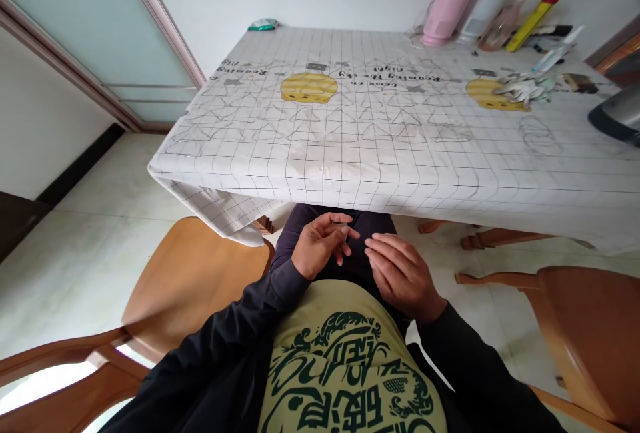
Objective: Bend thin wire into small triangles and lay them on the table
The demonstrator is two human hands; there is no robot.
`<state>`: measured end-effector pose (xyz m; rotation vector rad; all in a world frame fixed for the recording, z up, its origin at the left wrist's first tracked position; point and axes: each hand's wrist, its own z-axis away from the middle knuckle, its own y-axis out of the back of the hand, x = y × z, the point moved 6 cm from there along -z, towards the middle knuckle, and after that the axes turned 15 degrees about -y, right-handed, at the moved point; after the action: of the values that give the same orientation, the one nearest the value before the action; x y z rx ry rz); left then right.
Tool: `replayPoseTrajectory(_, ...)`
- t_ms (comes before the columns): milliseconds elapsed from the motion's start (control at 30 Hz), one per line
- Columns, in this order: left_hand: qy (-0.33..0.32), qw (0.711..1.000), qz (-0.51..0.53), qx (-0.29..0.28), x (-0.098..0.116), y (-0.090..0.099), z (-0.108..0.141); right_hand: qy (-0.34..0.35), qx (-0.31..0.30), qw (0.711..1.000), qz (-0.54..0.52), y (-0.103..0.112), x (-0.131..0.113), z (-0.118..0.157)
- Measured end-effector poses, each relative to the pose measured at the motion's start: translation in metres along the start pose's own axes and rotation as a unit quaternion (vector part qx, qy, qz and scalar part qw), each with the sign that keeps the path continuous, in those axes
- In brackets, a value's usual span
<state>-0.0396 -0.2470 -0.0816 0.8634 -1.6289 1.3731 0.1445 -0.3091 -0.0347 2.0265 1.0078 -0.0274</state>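
Both of my hands are over my lap, just below the table's front edge. Between the thumb and fingers of my left hand (325,241) is a small, pale, see-through piece (343,226), too small to name. My right hand (400,269) is a short way to the right, its fingertips pressed together. A faint thin line seems to rise from them, but I cannot make out what they hold. Many thin, wire-like bent outlines (305,127), mostly star or triangle shaped, lie in rows on the checked tablecloth (320,176). Thin loops (537,136) lie farther right.
At the back right stand a pink bottle-like container (453,3), a grey one (487,6) and a yellow box with a red end (537,16). Crumpled white gloves (527,88) lie nearby. A green packet (263,25) sits at the back left. Wooden chairs (195,286) flank me.
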Motion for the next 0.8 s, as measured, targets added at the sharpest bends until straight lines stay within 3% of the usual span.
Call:
replayPoseTrajectory(67, -0.04, 0.999, -0.016, -0.015, 0.009, -0.002, 0.004, -0.12, 0.072, 0.99, -0.023, 0.007, 0.006, -0.004)
replayPoseTrajectory(133, -0.062, 0.997, -0.029, -0.033, 0.015, -0.005, 0.009, -0.26, 0.105, 0.958, -0.06, 0.007, 0.019, -0.007)
replayPoseTrajectory(200, -0.067, 0.996, -0.039, -0.049, 0.019, -0.008, 0.013, -0.368, 0.058, 0.917, -0.143, -0.004, 0.03, -0.011)
replayPoseTrajectory(267, -0.069, 0.995, -0.048, -0.058, 0.02, -0.009, 0.016, -0.426, -0.021, 0.869, -0.251, -0.019, 0.034, -0.016)
replayPoseTrajectory(333, -0.075, 0.994, -0.052, -0.057, 0.02, -0.007, 0.017, -0.454, -0.067, 0.826, -0.327, -0.027, 0.034, -0.02)
replayPoseTrajectory(433, -0.078, 0.995, -0.046, -0.045, 0.019, -0.003, 0.016, -0.472, -0.069, 0.798, -0.369, -0.026, 0.032, -0.023)
replayPoseTrajectory(800, -0.046, 0.997, -0.058, -0.002, 0.018, 0.003, 0.016, -0.479, -0.044, 0.786, -0.389, -0.026, 0.033, -0.014)
